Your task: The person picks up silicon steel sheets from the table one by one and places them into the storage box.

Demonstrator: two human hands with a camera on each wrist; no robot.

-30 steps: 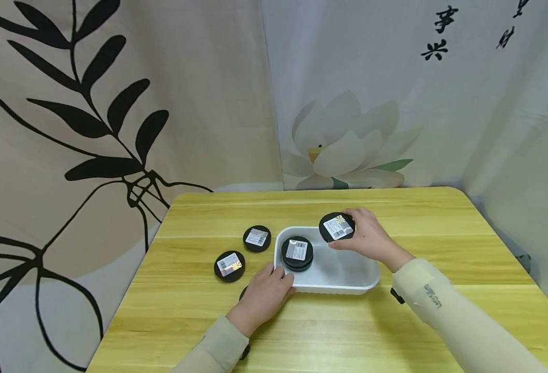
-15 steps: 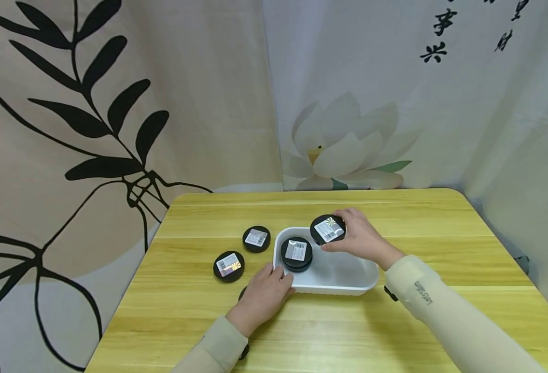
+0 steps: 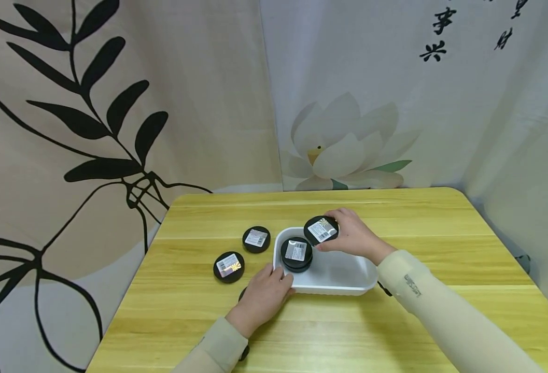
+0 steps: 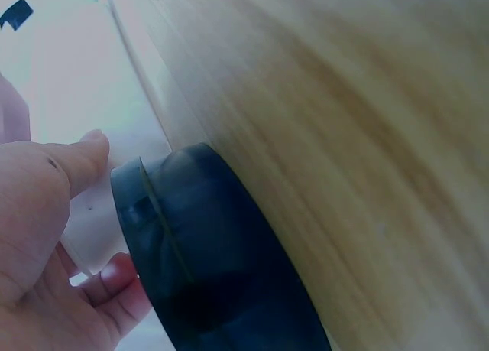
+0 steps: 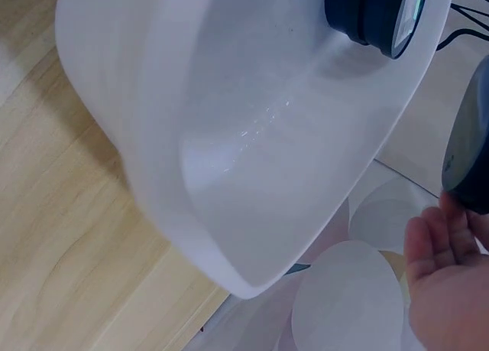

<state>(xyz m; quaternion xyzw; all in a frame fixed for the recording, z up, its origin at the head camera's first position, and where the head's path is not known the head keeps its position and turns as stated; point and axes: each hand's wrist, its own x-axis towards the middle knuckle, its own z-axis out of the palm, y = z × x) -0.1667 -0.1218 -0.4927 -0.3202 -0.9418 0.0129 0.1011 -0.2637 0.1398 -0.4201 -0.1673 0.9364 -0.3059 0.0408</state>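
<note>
In the head view my right hand (image 3: 355,238) pinches a flat round black container (image 3: 321,230) by its edge, thumb below and fingers above. Its white label faces up, and it hangs tilted over a white plastic bin (image 3: 334,288). Inside the bin's left end, two similar black containers (image 3: 296,251) are stacked. My left hand (image 3: 263,295) grips the bin's front left corner, thumb and fingers on either side of the wall in the left wrist view. Right beside these fingers stands another black container (image 4: 221,244), mostly hidden by the hand in the head view.
Two more labelled black containers, a far one (image 3: 256,239) and a nearer one (image 3: 229,267), lie left of the bin on the wooden table (image 3: 418,331). Behind the table hangs a printed curtain (image 3: 218,103) with a leaf and lotus pattern.
My right hand has carried its black container leftward over the bin, closer to the stacked pair. The left hand and the bin have stayed in place.
</note>
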